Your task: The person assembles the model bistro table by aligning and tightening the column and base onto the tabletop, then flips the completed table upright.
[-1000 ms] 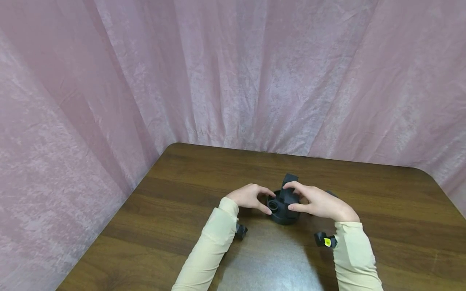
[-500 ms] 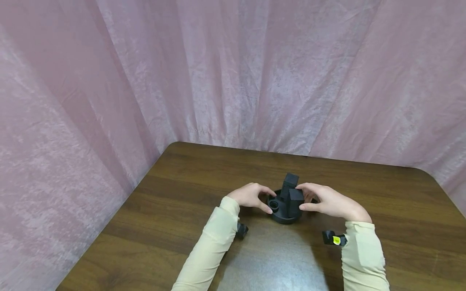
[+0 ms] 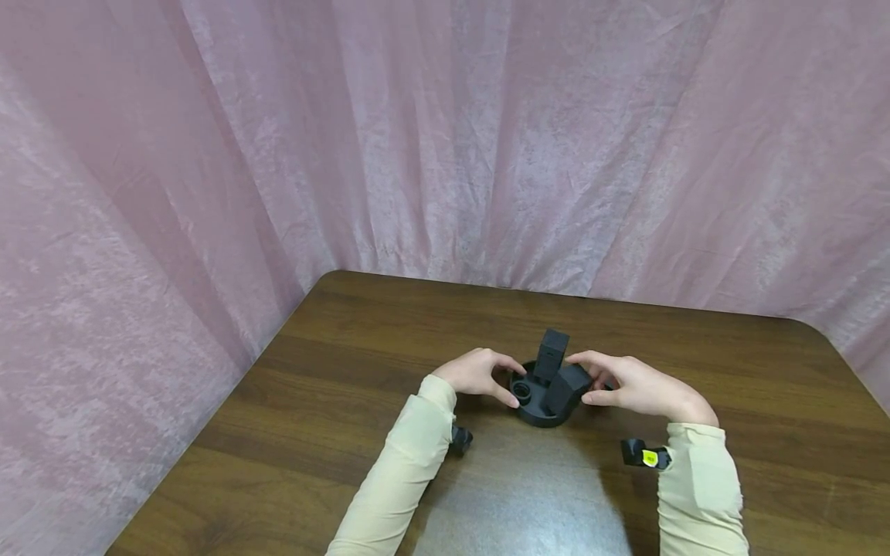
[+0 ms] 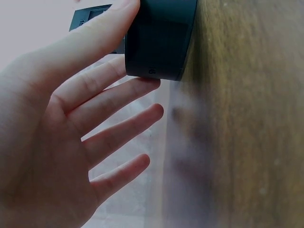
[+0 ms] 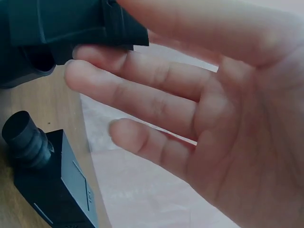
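A round black base (image 3: 544, 420) with a raised rim sits on the table. My left hand (image 3: 478, 374) pinches its left rim between thumb and fingers, near a hollow round socket (image 3: 521, 392). In the left wrist view the other fingers spread below the base's wall (image 4: 159, 42). One rectangular black block (image 3: 552, 352) stands upright at the back of the base. A second black block (image 3: 567, 386) leans to the right over the rim, and my right hand (image 3: 629, 384) grips its upper end between thumb and fingers. Its lower end stays within the base.
Another black block (image 5: 59, 175) with a threaded round peg lies on the table below my right hand, mostly hidden in the head view. Black cameras hang at both wrists. A pink curtain (image 3: 445, 139) rises behind the wooden table's far edge (image 3: 445, 283).
My right hand has shifted right, and the block it holds has gone from near upright to leaning right. The left hand keeps its place on the base's rim.
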A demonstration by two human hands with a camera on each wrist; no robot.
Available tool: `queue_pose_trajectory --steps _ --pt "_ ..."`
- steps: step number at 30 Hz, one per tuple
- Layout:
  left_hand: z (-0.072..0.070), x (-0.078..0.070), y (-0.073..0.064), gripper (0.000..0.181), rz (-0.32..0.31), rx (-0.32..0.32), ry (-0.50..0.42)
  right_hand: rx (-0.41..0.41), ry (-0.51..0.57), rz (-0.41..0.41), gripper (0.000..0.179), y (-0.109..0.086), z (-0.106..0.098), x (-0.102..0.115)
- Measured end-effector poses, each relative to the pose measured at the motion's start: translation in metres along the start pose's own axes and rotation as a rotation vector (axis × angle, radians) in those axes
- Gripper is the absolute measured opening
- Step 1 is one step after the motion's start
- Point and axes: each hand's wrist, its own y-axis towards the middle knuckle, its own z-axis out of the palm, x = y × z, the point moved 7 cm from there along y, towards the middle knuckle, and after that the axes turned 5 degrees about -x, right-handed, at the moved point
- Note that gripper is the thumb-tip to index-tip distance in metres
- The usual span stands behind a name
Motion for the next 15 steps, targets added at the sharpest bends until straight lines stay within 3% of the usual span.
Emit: queue_pose_trajectory --steps 7,15 --pt "-0.0003 0.0002 -0.0005 0.056 -0.001 -0.009 0.003 -0.018 -0.025 -0.006 0.04 -0.0042 -0.0048 0.0016" --pt "-0.0006 -0.0001 -0.001 0.055 -0.005 -0.014 0.003 -0.007 -0.044 0.013 0.04 -0.0058 -0.005 0.0014"
